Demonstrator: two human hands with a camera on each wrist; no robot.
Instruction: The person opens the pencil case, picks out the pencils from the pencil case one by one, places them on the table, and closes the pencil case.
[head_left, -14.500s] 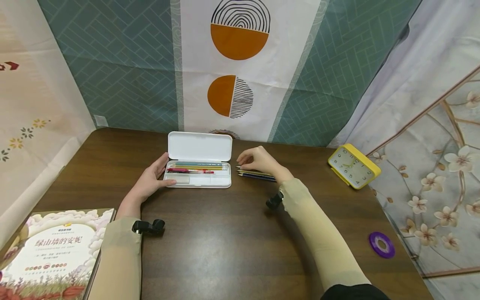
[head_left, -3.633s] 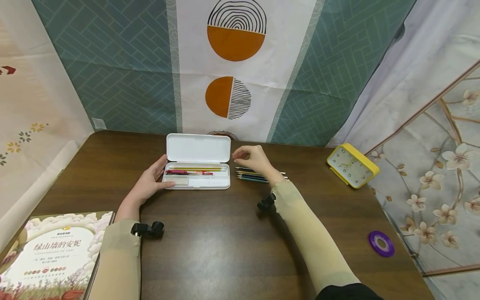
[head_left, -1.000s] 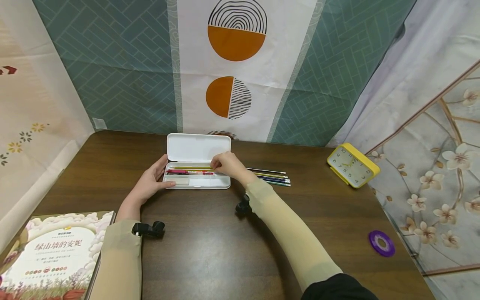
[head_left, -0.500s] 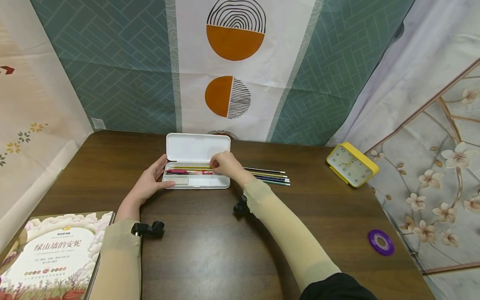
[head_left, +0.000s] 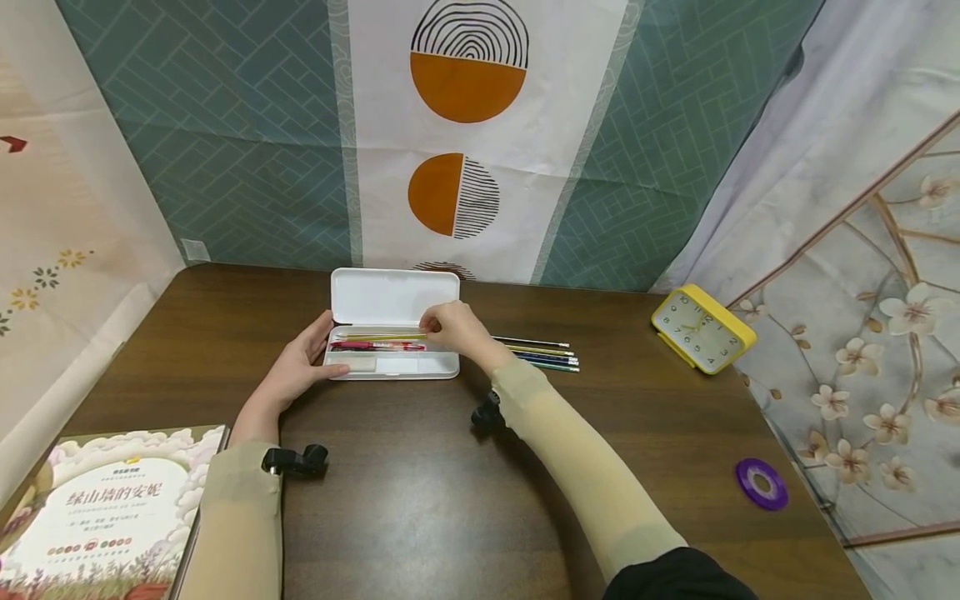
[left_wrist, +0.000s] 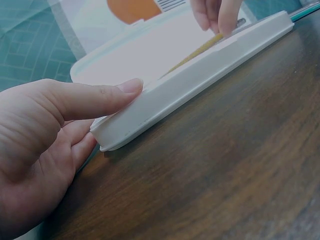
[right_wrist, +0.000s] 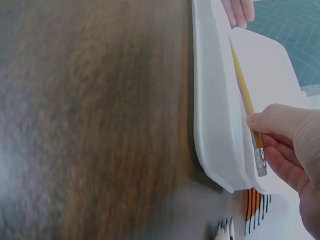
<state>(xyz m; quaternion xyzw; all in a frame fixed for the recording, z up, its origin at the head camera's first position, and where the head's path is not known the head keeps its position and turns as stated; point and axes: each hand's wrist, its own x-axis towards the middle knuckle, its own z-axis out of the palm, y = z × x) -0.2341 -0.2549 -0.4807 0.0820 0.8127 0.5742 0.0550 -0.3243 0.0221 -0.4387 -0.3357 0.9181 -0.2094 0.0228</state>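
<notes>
A white pencil case [head_left: 420,367] lies on the table with its lid [head_left: 395,296] raised. My left hand [head_left: 296,362] holds its left end, the thumb on the front rim and the fingers at the side. My right hand [head_left: 459,332] is over the case's right part, and thumb and fingers pinch a yellow pencil [right_wrist: 241,80] near its eraser end. In the right wrist view that pencil lies tilted along the case. A red pen [head_left: 371,344] and a whitish block [head_left: 356,363] are inside. Right of the case lie several pencils [head_left: 551,359], partly hidden by my right wrist.
A yellow clock [head_left: 703,328] stands at the table's right side. A purple ring-shaped roll [head_left: 762,484] lies nearer the right edge. At the front left is a book [head_left: 112,508]. Patterned cloth [head_left: 262,142] hangs behind the table.
Since the earliest frame, more pencils lie beside the case and fewer are inside. My right hand has moved left from the loose pencils into the case. My left hand has stayed.
</notes>
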